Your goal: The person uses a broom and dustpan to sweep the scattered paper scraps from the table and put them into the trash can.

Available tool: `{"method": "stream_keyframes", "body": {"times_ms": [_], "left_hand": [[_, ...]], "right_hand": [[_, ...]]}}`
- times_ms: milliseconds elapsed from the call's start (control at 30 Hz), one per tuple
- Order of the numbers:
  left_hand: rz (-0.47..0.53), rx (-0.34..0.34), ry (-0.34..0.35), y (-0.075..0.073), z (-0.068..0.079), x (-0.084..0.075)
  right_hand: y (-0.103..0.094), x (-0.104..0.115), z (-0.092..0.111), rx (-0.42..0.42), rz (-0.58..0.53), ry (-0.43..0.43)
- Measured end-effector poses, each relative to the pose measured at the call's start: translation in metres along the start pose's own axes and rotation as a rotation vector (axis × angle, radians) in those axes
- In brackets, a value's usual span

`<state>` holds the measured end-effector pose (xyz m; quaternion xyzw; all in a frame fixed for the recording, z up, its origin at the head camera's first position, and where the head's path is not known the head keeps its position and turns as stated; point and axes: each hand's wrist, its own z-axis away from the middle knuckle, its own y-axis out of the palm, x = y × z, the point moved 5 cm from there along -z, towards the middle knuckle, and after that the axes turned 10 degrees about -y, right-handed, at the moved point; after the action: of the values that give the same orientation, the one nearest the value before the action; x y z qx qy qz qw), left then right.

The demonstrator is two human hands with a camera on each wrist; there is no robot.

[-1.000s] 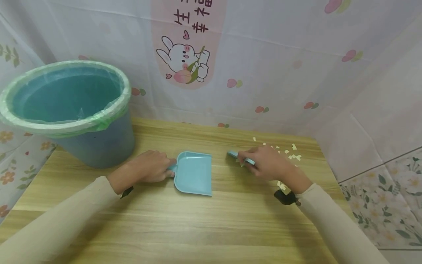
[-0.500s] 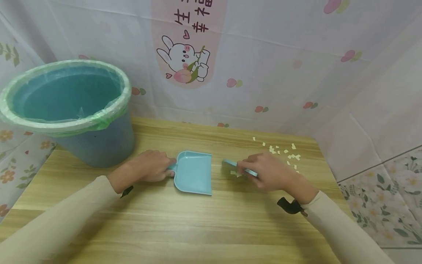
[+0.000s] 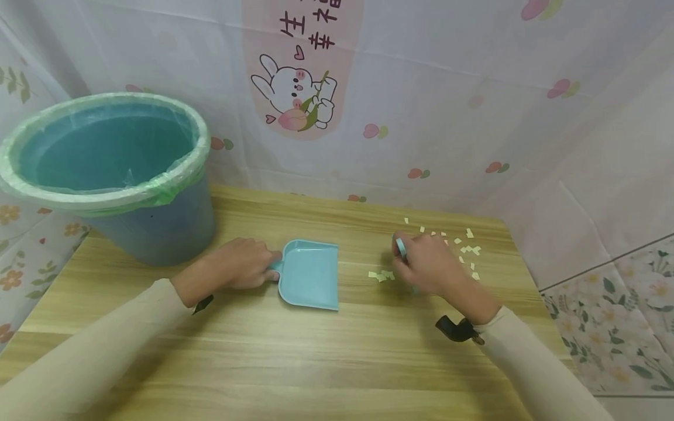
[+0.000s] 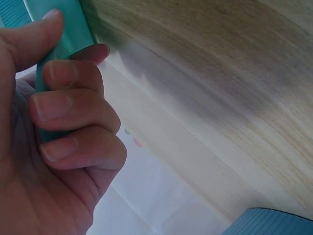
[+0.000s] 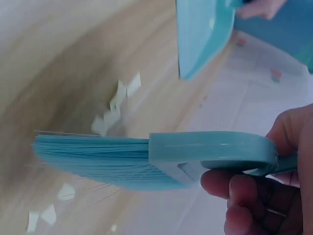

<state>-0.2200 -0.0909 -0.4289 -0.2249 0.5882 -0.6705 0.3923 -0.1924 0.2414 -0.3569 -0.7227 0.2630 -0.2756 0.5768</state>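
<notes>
My left hand (image 3: 246, 264) grips the handle of a light blue dustpan (image 3: 310, 276), which lies on the wooden table with its open edge facing right. In the left wrist view the fingers (image 4: 80, 107) curl round the teal handle. My right hand (image 3: 425, 263) holds a small blue hand brush (image 5: 210, 152); its bristles (image 5: 98, 156) point down toward the table in the right wrist view. A small group of pale paper scraps (image 3: 381, 275) lies between the dustpan and the brush. More paper scraps (image 3: 467, 249) are scattered beyond and right of the right hand.
A blue bucket (image 3: 174, 228) with a pale green bag over its rim stands at the back left of the table (image 3: 295, 362). A printed cloth (image 3: 432, 105) hangs along the back, and a tiled floral surface (image 3: 621, 327) borders the right side.
The right hand first swept the brush a little left and nearer, then drew back right and turned it more upright, uncovering the small group of scraps. The left hand and dustpan stayed put.
</notes>
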Motion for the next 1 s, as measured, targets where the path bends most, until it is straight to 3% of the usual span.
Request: {"method": "stream_keyframes", "body": {"times_ms": [233,400,633,1000], "left_hand": [[-0.007,0.004,-0.001,-0.001,-0.001,-0.001],[-0.029,0.007,-0.007,-0.002,-0.001,-0.002],[-0.018,0.021,-0.016,-0.002,0.0,-0.001],[-0.035,0.009,-0.004,-0.003,-0.001,-0.001]], "right_hand": [[0.019,0.014,-0.009,0.026,0.009,-0.017],[0.028,0.023,-0.015,0.022,-0.055,-0.005],[0.035,0.035,-0.031,-0.022,-0.126,0.008],[0.043,0.052,-0.059,-0.015,-0.187,0.008]]}}
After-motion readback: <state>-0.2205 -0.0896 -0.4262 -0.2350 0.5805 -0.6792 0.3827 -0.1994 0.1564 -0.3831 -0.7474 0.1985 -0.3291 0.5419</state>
